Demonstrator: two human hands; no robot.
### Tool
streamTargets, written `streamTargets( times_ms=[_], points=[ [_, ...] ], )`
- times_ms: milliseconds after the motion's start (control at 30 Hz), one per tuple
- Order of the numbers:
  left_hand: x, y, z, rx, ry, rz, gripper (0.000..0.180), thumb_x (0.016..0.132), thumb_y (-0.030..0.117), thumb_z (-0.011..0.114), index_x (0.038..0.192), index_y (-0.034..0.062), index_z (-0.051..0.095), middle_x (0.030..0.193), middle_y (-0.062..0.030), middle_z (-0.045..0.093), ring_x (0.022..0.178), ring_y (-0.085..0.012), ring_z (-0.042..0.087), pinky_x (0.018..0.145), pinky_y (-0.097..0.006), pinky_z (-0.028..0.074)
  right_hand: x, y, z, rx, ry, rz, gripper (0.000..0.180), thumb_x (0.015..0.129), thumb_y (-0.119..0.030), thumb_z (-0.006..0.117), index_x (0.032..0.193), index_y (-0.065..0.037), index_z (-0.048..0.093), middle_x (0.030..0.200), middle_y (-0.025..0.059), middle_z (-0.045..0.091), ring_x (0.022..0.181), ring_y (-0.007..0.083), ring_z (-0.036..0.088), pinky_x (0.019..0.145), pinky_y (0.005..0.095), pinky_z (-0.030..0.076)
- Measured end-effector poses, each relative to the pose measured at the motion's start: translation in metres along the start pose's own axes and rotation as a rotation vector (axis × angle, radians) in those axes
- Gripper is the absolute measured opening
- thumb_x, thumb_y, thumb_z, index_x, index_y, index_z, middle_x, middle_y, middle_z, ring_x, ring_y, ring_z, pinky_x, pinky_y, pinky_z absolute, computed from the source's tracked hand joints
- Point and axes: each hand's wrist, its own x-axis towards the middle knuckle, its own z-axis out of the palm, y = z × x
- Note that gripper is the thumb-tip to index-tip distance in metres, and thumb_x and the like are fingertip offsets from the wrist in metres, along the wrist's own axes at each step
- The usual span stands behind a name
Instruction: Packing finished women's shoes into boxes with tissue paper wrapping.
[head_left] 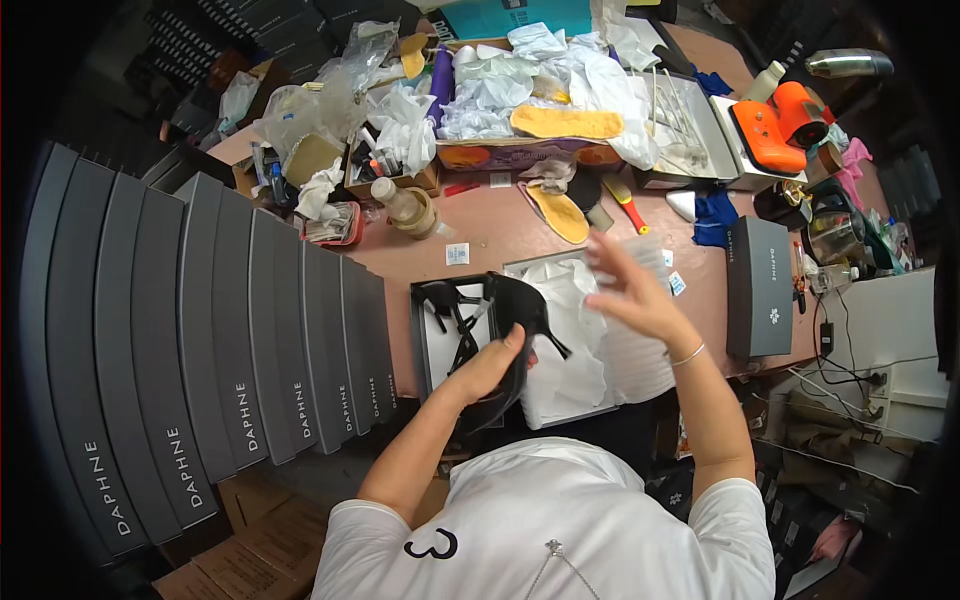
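A black high-heeled shoe [518, 302] is in my left hand [490, 366], thumb across it and fingers wrapped around it. Its thin heel points to the right. Under it and to its left stands a shoebox [420, 345] with a second black strappy shoe [440, 297] inside. My right hand [635, 292] hovers empty, fingers apart and slightly blurred, over white tissue paper [565, 310]. That paper lies in an open box part [575, 414], and a ribbed white foam sheet [645, 360] spreads along its right side.
Stacked dark grey shoeboxes [215, 340] wall off the left; another shoebox [760, 285] stands at the right. Toward the back are a carton [520, 155] heaped with crumpled paper, yellow insoles [562, 215], a red-and-yellow brush [628, 207], a tape roll [415, 222] and an orange device [768, 135].
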Motion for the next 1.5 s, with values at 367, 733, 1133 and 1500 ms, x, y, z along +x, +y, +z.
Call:
streamTargets(
  times_ms=[367, 733, 1133, 1500],
  points=[
    [-0.065, 0.015, 0.010, 0.125, 0.425, 0.575, 0.036, 0.094, 0.032, 0.056, 0.105, -0.0016, 0.064, 0.094, -0.0149, 0.067, 0.086, -0.0281, 0.064, 0.079, -0.037, 0.049, -0.085, -0.005, 0.064, 0.334, 0.496, -0.192, 0.062, 0.070, -0.012, 0.077, 0.124, 0.004, 0.050, 0.104, 0.0069, 0.063, 0.092, 0.0138, 0.061, 0.085, 0.0269, 0.048],
    [0.047, -0.140, -0.065, 0.191, 0.751, -0.031, 0.057, 0.085, 0.038, 0.060, 0.122, -0.0042, 0.050, 0.107, -0.0237, 0.063, 0.101, -0.0338, 0.062, 0.087, -0.039, 0.047, -0.016, 0.036, 0.068, 0.013, 0.691, -0.145, 0.079, 0.070, -0.025, 0.083, 0.131, 0.002, 0.040, 0.109, 0.0100, 0.057, 0.095, 0.0147, 0.057, 0.084, 0.0276, 0.048],
    [-0.061, -0.022, -0.009, -0.789, 0.038, 0.389, 0.059, 0.100, 0.049, 0.026, 0.130, 0.0014, 0.042, 0.093, -0.0139, 0.064, 0.095, -0.0276, 0.063, 0.083, -0.039, 0.053, -0.003, -0.040, 0.031, 0.063, 0.493, -0.098, 0.062, 0.086, -0.035, 0.066, 0.131, 0.002, 0.044, 0.109, 0.0099, 0.059, 0.098, 0.0137, 0.056, 0.083, 0.0266, 0.047],
    [-0.062, -0.030, 0.018, -1.103, -0.219, 0.297, 0.061, 0.098, 0.048, 0.034, 0.131, -0.0028, 0.043, 0.122, -0.0206, 0.056, 0.122, -0.0370, 0.049, 0.106, -0.047, 0.037, 0.009, -0.002, 0.056, 0.717, 0.068, 0.231, 0.054, 0.092, -0.055, 0.049, 0.112, -0.006, 0.055, 0.089, 0.0088, 0.063, 0.072, 0.0183, 0.064, 0.058, 0.0326, 0.056]
  ],
)
